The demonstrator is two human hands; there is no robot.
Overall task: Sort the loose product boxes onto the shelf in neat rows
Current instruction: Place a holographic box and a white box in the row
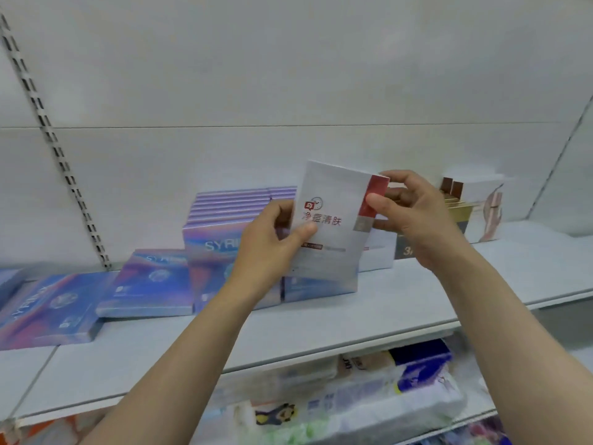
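Observation:
A flat white box with red lettering and a red corner [333,232] is held upright above the white shelf [288,329]. My left hand [272,242] grips its left edge, thumb on the front. My right hand [414,213] pinches its upper right red corner. Behind it stands a row of iridescent purple-blue boxes [224,226], packed upright. Two more of the purple-blue boxes lie flat to the left, one [150,284] near the row and one [48,309] at the far left. A white box [378,252] stands just right of the held one.
Gold, brown and grey boxes [462,213] stand at the right back of the shelf. A slotted upright rail [54,146] runs up the back wall on the left. Below the shelf edge lie soft plastic-wrapped packs [369,393].

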